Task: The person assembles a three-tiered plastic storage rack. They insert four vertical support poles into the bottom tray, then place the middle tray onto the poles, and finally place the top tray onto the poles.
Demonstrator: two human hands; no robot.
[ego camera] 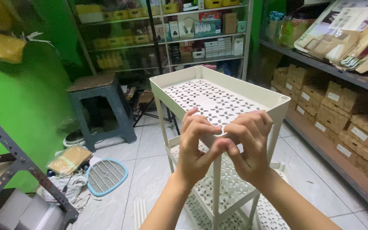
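At the near corner of a white rack (218,100), the person's two hands are meeting over the rim of the top tray. The left hand (196,147) is curling its fingers (192,123) down onto the corner, and the right hand (248,142) is pressing in from the other side, its fingers bent and touching the left thumb. Both grips are closing together on the corner; what, if anything, lies between the fingertips is hidden. The rack is standing on the tiled floor (150,170), its perforated tiers stacked under the hands. A grey stool (101,106) is standing to the left by the green wall, a blue-rimmed swatter (106,175) is lying on the floor, and cardboard boxes (337,106) are filling the shelves on the right.
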